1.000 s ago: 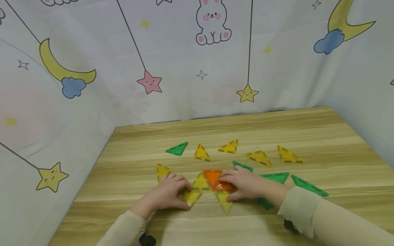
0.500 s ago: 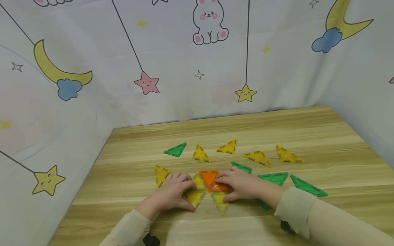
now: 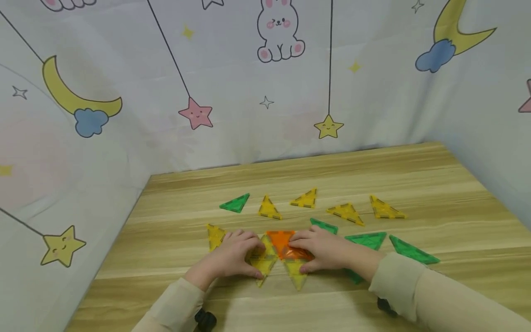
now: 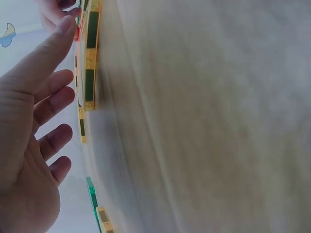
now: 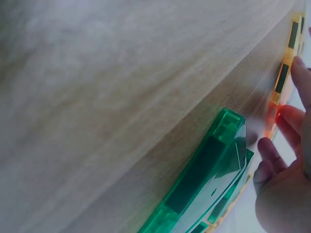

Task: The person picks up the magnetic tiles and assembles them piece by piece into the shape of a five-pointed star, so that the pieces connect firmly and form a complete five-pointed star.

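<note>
My left hand lies over a yellow triangular magnetic tile, its thumb at the tile's near corner. In the left wrist view the thumb reaches along that tile's edge and the other fingers are loosely bent. A second yellow tile leans up against an orange triangular tile. My right hand rests its fingertips on another orange tile, partly hidden underneath. Its thumb touches a downward-pointing yellow tile. A narrow wedge of table separates the two lower yellow tiles.
Beyond the hands lie loose yellow tiles and a green tile. More green tiles lie around the right forearm; one is close to the right wrist. A yellow tile sits behind the left hand. Printed cloth surrounds the wooden table.
My left hand has slid right, bringing the lower yellow tile closer to the orange tiles. The right hand has stayed on its tiles. The head view has shifted slightly.
</note>
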The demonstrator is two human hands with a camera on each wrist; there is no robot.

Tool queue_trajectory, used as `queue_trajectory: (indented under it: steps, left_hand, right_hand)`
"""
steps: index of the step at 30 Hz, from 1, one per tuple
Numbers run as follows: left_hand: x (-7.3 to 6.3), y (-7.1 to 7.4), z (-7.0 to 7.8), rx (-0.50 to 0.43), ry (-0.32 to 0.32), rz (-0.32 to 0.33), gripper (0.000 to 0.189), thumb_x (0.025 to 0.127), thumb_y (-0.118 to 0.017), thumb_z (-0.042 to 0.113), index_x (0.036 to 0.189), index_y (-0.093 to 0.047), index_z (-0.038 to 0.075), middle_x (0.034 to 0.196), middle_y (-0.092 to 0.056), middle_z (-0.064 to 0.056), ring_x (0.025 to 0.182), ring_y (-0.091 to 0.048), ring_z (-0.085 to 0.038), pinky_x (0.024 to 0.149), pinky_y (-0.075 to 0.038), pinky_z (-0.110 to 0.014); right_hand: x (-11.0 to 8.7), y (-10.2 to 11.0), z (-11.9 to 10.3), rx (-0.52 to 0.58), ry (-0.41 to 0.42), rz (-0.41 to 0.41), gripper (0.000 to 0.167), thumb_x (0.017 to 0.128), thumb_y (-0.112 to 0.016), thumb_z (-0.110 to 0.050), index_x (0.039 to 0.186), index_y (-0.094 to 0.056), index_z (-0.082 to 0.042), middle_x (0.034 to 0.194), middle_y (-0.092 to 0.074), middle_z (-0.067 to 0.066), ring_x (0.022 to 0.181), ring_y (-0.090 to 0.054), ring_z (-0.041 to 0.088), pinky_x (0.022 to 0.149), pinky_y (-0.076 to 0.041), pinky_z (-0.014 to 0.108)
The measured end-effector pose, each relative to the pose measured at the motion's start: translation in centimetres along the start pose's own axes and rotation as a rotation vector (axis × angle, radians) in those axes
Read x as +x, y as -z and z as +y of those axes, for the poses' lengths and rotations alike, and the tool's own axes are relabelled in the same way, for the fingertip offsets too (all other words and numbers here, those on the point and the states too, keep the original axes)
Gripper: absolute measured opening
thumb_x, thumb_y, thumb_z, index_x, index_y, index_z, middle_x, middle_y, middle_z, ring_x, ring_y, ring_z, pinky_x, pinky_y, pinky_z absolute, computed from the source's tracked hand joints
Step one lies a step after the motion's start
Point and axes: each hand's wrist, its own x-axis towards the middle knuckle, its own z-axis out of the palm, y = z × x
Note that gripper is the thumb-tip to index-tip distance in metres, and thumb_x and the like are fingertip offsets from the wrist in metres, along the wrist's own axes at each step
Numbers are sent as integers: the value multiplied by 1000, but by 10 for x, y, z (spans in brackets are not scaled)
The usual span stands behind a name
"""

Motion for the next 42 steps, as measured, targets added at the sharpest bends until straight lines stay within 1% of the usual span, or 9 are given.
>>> queue_trajectory:
  steps: [4, 9, 12, 17, 22, 27, 33, 38, 42]
  left_hand:
    - [-1, -1, -3, -3, -7, 1, 58, 69, -77, 52, 115, -61, 20, 119, -54, 4, 104, -44, -20, 83, -32, -42]
    - [-1, -1, -5, -8, 1, -34, 63, 71, -76, 53, 122, -58, 20, 126, -51, 4, 108, -43, -20, 85, -31, -43]
    - [-2, -2, -6, -4, 10, -44, 65, 71, -75, 54, 124, -57, 20, 128, -50, 4, 110, -43, -20, 86, -32, -44]
    - [-3, -3, -7, 4, 19, -50, 72, 69, -74, 57, 128, -55, 20, 131, -48, 3, 112, -42, -21, 86, -32, -45]
    - [-5, -3, -8, -22, 26, -52, 80, 68, -74, 59, 133, -51, 19, 135, -46, 0, 116, -41, -25, 89, -32, -49]
    - [-10, -2, -10, -55, 36, -55, 80, 67, -76, 56, 132, -52, 17, 134, -46, -3, 118, -40, -28, 92, -31, -54]
    - [-15, 1, -12, -42, 29, -54, 73, 68, -79, 51, 128, -54, 17, 131, -49, -2, 116, -42, -28, 89, -32, -53]
    - [-19, 5, -14, -62, 53, -69, 70, 66, -79, 52, 122, -56, 17, 129, -49, 1, 114, -42, -26, 89, -31, -52]
    - [-23, 6, -12, -94, 71, -88, 70, 66, -77, 55, 120, -57, 16, 130, -48, 0, 116, -41, -29, 91, -30, -56]
  right_hand:
    - [-1, -1, -1, 0, -7, -2, 61, 84, -65, -46, 134, -52, -12, 137, -47, 3, 119, -42, 28, 100, -32, 49]
    - [-1, -1, -1, -10, -19, -3, 62, 84, -65, -47, 135, -52, -13, 138, -47, 2, 120, -42, 29, 99, -33, 48]
    - [1, -1, -1, -15, -17, -3, 62, 85, -64, -48, 135, -52, -13, 138, -46, 2, 119, -42, 29, 98, -34, 48]
    - [5, -1, -2, -19, -13, -14, 62, 85, -64, -47, 136, -51, -14, 139, -46, 2, 119, -42, 28, 101, -29, 51]
    - [5, 0, -1, 10, -18, -22, 64, 85, -65, -46, 137, -49, -12, 140, -45, 3, 121, -41, 29, 104, -24, 54]
    - [0, -2, 2, 44, -44, -35, 75, 81, -67, -51, 139, -46, -9, 143, -41, 6, 127, -36, 33, 105, -20, 56]
    - [-3, -1, 4, 44, -45, -31, 81, 78, -67, -54, 138, -45, -4, 142, -41, 8, 129, -36, 33, 105, -20, 57]
    - [1, -1, -1, 47, -12, -15, 78, 78, -69, -54, 136, -48, -6, 141, -43, 5, 124, -39, 27, 102, -27, 50]
    - [4, -5, -5, 50, -8, -22, 77, 77, -70, -54, 136, -49, -9, 140, -43, 2, 120, -39, 24, 99, -31, 45]
